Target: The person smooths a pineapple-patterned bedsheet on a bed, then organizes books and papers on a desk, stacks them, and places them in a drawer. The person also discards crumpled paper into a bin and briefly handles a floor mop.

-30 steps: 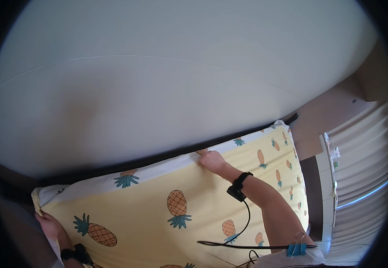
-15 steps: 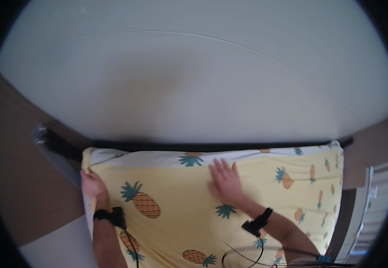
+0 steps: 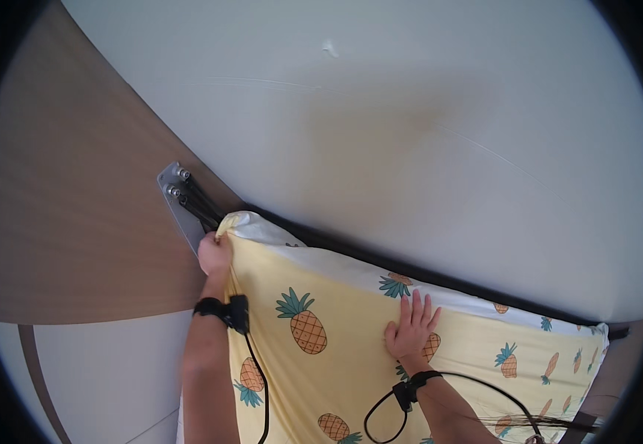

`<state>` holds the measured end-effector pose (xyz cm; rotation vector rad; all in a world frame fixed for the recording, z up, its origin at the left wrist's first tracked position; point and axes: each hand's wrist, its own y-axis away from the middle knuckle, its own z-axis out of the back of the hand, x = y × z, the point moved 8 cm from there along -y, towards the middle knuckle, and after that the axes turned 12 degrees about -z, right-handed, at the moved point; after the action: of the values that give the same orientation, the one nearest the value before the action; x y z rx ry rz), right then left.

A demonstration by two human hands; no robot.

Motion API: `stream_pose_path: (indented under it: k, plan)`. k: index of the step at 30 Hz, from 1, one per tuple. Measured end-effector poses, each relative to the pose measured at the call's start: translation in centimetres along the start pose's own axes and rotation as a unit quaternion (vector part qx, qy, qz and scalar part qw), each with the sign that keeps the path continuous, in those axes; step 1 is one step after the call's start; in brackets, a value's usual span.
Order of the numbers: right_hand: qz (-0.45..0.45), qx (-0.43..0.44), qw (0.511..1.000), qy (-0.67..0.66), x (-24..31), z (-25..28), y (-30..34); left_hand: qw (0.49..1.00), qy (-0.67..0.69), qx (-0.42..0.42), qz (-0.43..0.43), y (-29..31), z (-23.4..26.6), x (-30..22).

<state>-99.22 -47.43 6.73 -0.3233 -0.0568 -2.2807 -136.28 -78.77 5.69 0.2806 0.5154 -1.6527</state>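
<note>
A yellow sheet with a pineapple print (image 3: 358, 318) covers the bed. Along its far edge runs a white strip (image 3: 458, 297) with pineapples on it too. At the far left corner my left hand (image 3: 215, 254) is closed around the sheet's edge, where the cloth bunches and pulls into folds. Part of the left fingers is hidden behind the wrist and fabric. My right hand (image 3: 412, 329) lies flat on the yellow cloth near the far edge, fingers spread, holding nothing. Both wrists wear black bands with cables.
A pale wall (image 3: 380, 163) rises behind the bed, with a dark bed-frame edge (image 3: 366, 255) against it. Beside the left corner, a metal bracket with bolts and black bars (image 3: 175, 189) sticks out. Brown wood-like panelling (image 3: 84, 207) is at the left.
The view has swung left, so the bed's left corner and bracket show more clearly. My left hand still grips the corner cloth. The right hand's fingers have spread wider on the sheet.
</note>
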Motion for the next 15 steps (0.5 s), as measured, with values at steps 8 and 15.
stream_pose_path:
  k: [8, 15]
  plan:
    - [0.009, -0.014, 1.0, 0.014, 0.0, -0.2, -0.6, 0.94, -0.263, -0.029, -0.216, 0.7, 4.4, -11.0]
    - [0.011, -0.016, 1.0, 0.007, 0.0, -0.7, -0.4, 0.875, -0.313, 0.294, -0.224, -2.2, -4.3, -9.7]
